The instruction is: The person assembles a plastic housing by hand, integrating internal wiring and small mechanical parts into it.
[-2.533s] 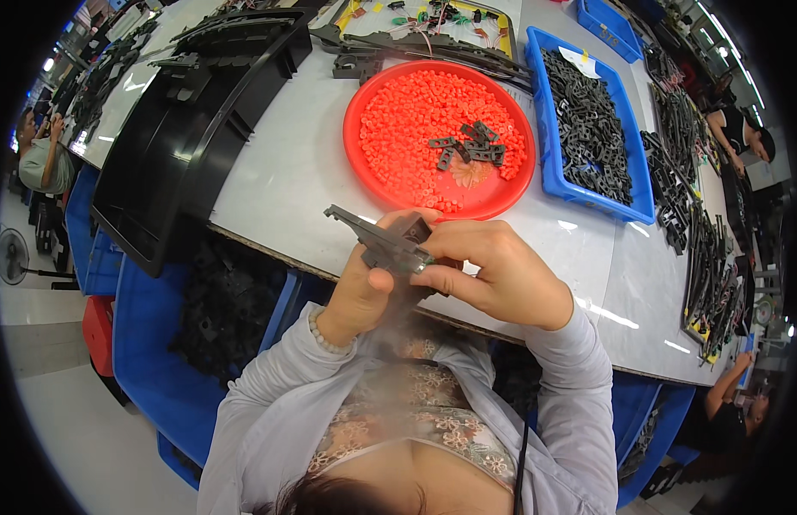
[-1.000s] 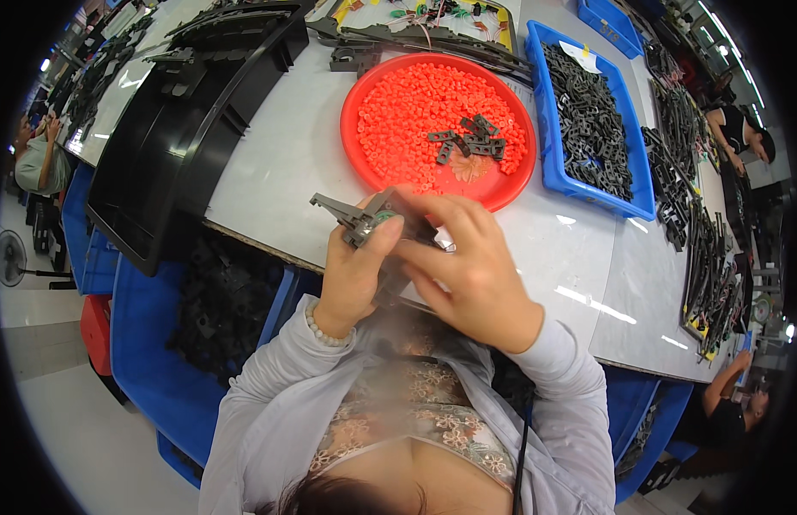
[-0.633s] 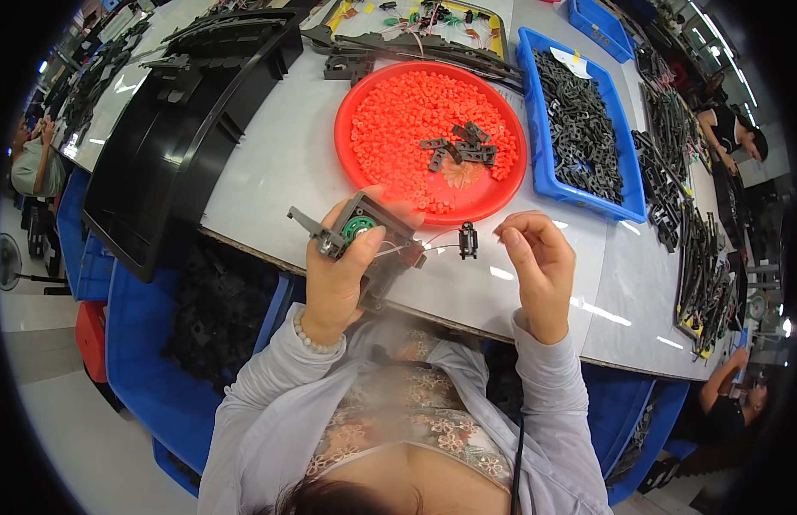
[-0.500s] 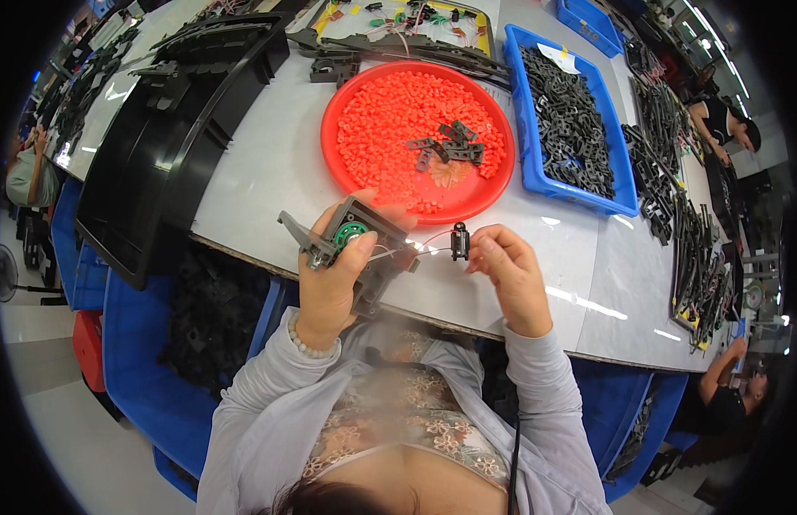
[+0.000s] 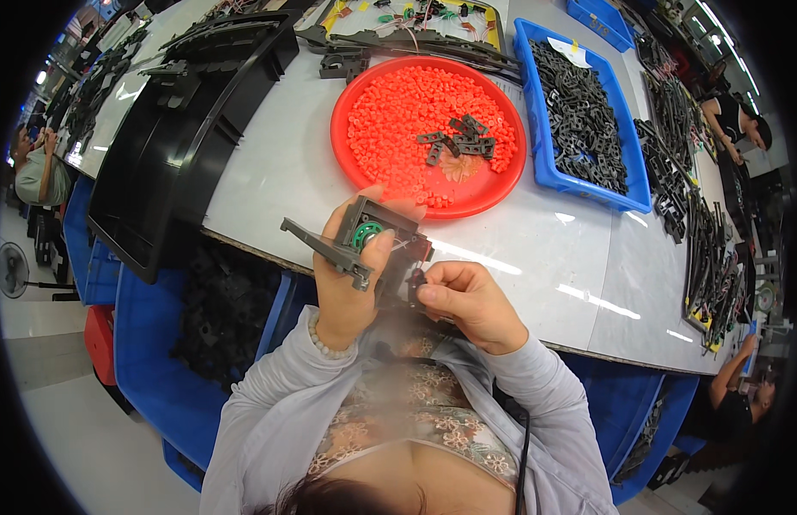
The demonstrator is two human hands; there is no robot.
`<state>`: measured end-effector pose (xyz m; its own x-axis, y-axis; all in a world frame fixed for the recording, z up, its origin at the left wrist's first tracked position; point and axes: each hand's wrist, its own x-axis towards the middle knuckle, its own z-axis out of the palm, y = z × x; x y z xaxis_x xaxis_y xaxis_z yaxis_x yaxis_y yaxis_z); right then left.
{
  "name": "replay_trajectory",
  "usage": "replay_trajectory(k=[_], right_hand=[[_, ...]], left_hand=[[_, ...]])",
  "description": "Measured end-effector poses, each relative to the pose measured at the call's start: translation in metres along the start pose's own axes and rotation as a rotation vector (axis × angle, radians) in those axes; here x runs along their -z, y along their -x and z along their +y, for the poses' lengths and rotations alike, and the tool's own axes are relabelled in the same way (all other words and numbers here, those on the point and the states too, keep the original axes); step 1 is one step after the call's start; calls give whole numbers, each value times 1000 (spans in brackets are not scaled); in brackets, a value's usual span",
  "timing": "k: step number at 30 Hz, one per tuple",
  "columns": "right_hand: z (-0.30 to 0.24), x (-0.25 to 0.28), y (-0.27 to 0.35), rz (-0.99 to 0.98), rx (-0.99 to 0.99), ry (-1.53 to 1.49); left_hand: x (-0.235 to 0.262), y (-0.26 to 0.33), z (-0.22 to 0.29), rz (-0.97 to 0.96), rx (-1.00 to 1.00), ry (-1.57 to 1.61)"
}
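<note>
My left hand (image 5: 345,300) is closed around a dark grey plastic housing (image 5: 383,216), its thumb over the front. A green round part (image 5: 365,235) sits inside the housing, and a thin arm of the housing sticks out to the left. My right hand (image 5: 474,305) pinches a small black plastic part (image 5: 417,278) with thin wires, close against the housing's right side. Whether the two touch is hard to make out, since that area is blurred. Just beyond my hands stands a round red tray (image 5: 340,150) of small orange-red plastic pieces, with several dark clips (image 5: 471,142) on top.
A long black plastic tray (image 5: 171,184) lies at the left. To the right stands a blue bin (image 5: 542,163) full of dark parts. Wired parts fill a yellow-edged tray (image 5: 500,34) at the back. Blue crates (image 5: 149,352) stand below the table edge. Other people work at both sides.
My right hand has moved left and nearer to me, carrying the small black part from apart from the housing to its right side. My left hand still holds the housing.
</note>
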<state>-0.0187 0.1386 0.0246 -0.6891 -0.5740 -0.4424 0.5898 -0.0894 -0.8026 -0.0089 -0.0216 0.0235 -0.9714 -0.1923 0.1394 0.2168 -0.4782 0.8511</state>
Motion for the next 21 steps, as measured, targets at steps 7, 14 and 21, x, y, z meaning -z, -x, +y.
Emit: replay_trajectory(k=[7,14,21], right_hand=[[7,-5,-9,-28,35,-41],[6,-9,-8,-95,-28,-250],[9,-13,-7,-92,-2,-297]], left_hand=[[-1,3,-3,-5,-2,-12],[0,5,-4,-32,-68,-84],[0,7,-6,7,-114,-132]])
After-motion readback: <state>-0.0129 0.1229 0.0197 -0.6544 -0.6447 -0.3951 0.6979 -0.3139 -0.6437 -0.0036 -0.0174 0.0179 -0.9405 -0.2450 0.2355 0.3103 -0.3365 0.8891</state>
